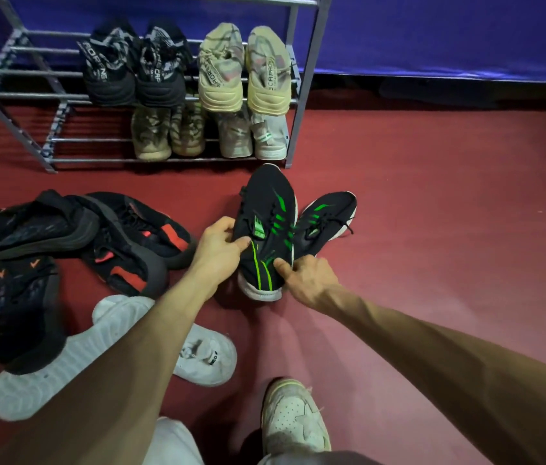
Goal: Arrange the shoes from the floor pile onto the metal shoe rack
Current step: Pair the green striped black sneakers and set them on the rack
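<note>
A black shoe with green stripes [266,209] is held just in front of the metal shoe rack [300,95], toe pointing at it. My left hand [219,245] grips its left side near the tongue. My right hand [308,280] pinches its heel side, thumb on the upper. Its twin, the second black and green shoe [327,218], lies on the floor just right, partly hidden behind the held one. On the rack sit a black pair [134,67] and a beige pair [244,68] above, a camouflage pair [167,134] and a grey pair [253,134] below.
Several black and red shoes [107,243] lie piled on the red floor at left. Two white shoes [204,359] lie under my left forearm. My own foot in a white sneaker [295,417] is at the bottom. A blue wall [432,35] stands behind the rack.
</note>
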Motion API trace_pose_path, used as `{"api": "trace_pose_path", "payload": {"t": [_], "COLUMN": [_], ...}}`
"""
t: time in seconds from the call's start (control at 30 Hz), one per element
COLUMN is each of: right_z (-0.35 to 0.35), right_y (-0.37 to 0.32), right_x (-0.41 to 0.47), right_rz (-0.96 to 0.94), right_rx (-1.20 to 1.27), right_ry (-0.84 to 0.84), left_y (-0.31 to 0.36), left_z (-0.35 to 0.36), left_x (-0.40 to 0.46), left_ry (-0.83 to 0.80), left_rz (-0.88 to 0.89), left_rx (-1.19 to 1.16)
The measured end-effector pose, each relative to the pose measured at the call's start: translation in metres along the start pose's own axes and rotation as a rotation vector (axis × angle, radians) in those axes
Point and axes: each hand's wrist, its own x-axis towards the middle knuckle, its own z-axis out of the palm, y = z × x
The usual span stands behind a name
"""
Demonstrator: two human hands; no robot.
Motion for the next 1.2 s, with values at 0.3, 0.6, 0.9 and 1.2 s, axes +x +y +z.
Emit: {"api": "trace_pose_path", "payload": {"t": [0.3, 0.6, 0.9, 1.2], "right_z": [-0.008, -0.024, -0.036, -0.033], "right_y": [0.069, 0.119, 0.116, 0.036], "right_x": [-0.008, -0.011, -0.013, -0.008], "right_rz": [0.252, 0.624, 0.531, 0.123], "right_rx": [-0.089, 0.145, -0.024, -0.013], "right_ry": [0.246, 0.387, 0.275, 0.38], "left_y": [-0.002, -0.028, -0.013, -0.004], "left_z": [0.08, 0.117, 0.088, -0.033], "left_x": [0.028, 0.057, 0.021, -0.022], "left_ry": [0.062, -0.151, -0.061, 0.24], "left_rz": [-0.091, -0.15, 0.195, 0.245], "left_rx": [0.34, 0.947, 0.897, 0.724]}}
